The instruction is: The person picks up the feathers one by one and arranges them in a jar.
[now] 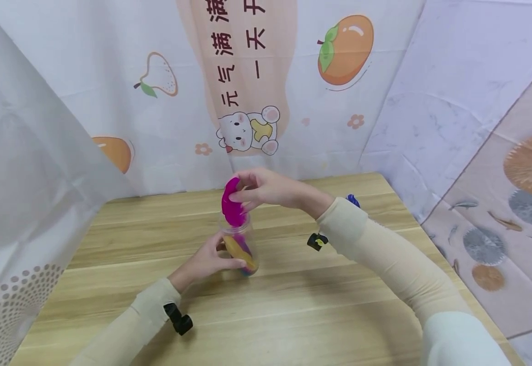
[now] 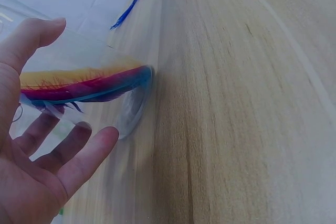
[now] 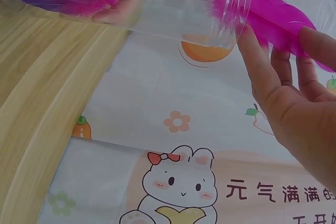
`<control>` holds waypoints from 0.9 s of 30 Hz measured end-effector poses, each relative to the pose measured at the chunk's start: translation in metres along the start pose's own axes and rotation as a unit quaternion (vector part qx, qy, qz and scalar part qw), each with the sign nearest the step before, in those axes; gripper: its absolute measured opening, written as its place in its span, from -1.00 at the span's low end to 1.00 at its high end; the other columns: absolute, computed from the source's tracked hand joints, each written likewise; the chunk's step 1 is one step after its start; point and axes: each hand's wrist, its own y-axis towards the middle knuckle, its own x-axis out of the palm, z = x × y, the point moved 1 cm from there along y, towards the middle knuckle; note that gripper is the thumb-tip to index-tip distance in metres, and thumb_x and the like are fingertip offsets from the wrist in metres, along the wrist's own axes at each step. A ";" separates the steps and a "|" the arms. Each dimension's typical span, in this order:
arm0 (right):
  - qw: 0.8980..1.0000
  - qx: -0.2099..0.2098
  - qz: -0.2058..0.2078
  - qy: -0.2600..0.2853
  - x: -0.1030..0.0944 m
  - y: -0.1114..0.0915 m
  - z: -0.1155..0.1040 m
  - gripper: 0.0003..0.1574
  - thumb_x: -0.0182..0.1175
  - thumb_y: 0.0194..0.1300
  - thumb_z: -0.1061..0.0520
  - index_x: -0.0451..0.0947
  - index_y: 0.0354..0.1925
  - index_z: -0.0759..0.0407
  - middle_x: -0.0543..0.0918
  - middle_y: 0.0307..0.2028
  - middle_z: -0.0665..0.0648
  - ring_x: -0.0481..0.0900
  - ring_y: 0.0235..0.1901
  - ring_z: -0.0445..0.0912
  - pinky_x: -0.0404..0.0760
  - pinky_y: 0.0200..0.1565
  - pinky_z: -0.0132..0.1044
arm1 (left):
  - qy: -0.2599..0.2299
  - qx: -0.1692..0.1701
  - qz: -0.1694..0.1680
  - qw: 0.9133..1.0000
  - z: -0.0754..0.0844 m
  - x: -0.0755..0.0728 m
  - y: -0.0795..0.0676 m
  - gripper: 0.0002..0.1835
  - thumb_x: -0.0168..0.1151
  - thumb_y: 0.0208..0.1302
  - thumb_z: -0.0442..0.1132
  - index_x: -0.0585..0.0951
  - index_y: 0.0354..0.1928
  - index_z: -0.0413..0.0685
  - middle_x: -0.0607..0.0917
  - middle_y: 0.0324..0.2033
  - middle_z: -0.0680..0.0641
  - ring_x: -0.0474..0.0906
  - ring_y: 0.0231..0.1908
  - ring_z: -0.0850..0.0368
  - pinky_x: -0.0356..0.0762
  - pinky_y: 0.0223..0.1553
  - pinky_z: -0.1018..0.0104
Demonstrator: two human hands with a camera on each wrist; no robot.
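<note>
A clear plastic jar [image 1: 251, 238] stands on the table, and my left hand [image 1: 207, 263] grips its side between thumb and fingers. Yellow, magenta and blue feathers [image 2: 89, 87] lie inside against the jar wall. Over the open mouth, my right hand [image 1: 268, 189] pinches a bright magenta feather [image 1: 232, 204]. The fluffy end of that feather is inside the jar's neck, as the right wrist view shows, while its broad upper part sticks out above the rim. One right fingertip is right at the rim.
Behind my right forearm, a blue feather [image 1: 353, 200] lies near the back right of the wooden table [image 1: 302, 305]. A printed white curtain [image 1: 165, 127] hangs along the back edge, with more cloth at both sides.
</note>
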 end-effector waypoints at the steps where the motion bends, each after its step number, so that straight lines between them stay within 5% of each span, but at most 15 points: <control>1: 1.000 0.000 0.000 0.002 0.000 0.000 0.000 -0.75 0.20 0.47 0.24 0.52 0.06 0.31 0.68 -0.03 0.30 0.69 0.00 0.15 0.67 0.04 -0.05 | -0.001 -0.002 0.001 1.000 0.000 0.000 0.000 -0.20 0.57 0.13 -0.12 0.37 0.39 0.12 0.57 0.22 -0.07 0.43 0.22 -0.01 0.33 0.24 -0.14; 14: 1.000 0.006 0.001 -0.018 -0.003 -0.001 -0.001 -0.75 0.17 0.49 0.22 0.50 0.07 0.30 0.65 -0.01 0.26 0.67 0.00 0.09 0.67 0.04 -0.06 | -0.003 -0.004 0.000 1.000 0.001 0.000 0.001 -0.22 0.54 0.16 -0.18 0.37 0.39 0.16 0.57 0.22 -0.03 0.43 0.22 0.00 0.32 0.24 -0.12; 22: 1.000 0.003 0.008 -0.010 -0.005 0.000 0.001 -0.72 0.18 0.48 0.22 0.47 0.07 0.36 0.62 -0.06 0.27 0.56 0.09 0.31 0.62 0.09 0.05 | -0.003 -0.016 0.005 1.000 0.001 0.000 0.002 -0.16 0.56 0.14 -0.09 0.33 0.42 0.15 0.52 0.30 -0.03 0.38 0.28 -0.06 0.34 0.25 -0.18; 27: 1.000 0.004 0.016 -0.005 -0.007 -0.001 0.002 -0.71 0.21 0.47 0.22 0.48 0.07 0.34 0.62 -0.05 0.27 0.58 0.10 0.28 0.64 0.08 0.03 | 0.003 -0.027 0.010 1.000 0.001 0.000 -0.001 -0.14 0.56 0.14 -0.08 0.32 0.44 0.12 0.51 0.30 -0.03 0.38 0.27 -0.11 0.34 0.25 -0.23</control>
